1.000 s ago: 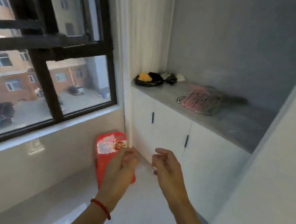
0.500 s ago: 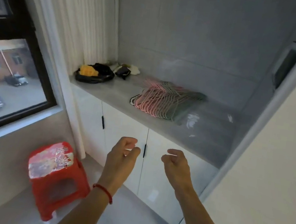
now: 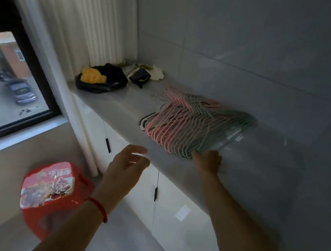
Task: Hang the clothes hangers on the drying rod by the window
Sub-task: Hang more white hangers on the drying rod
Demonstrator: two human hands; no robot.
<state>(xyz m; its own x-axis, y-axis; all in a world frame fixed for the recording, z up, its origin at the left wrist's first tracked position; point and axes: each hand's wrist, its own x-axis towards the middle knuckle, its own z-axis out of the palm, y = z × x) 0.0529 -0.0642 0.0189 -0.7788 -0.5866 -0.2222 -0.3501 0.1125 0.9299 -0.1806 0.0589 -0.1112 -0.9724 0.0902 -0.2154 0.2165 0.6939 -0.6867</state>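
A stack of several pink and green clothes hangers lies flat on the grey countertop against the wall. My right hand reaches over the counter's front edge, and its fingers curl onto the near corner of the stack. My left hand, with a red string on its wrist, hovers in front of the counter edge. Its fingers are loosely curled and hold nothing. No drying rod is in view.
White cabinet doors run below the counter. A black bag with something yellow and small items sit at the counter's far left end. A red plastic stool stands on the floor beside my left arm. Window and curtain at left.
The view has turned from the window and closed in on the counter. My right hand has reached forward from mid-air onto the hanger stack; my left hand has stayed low, holding nothing.
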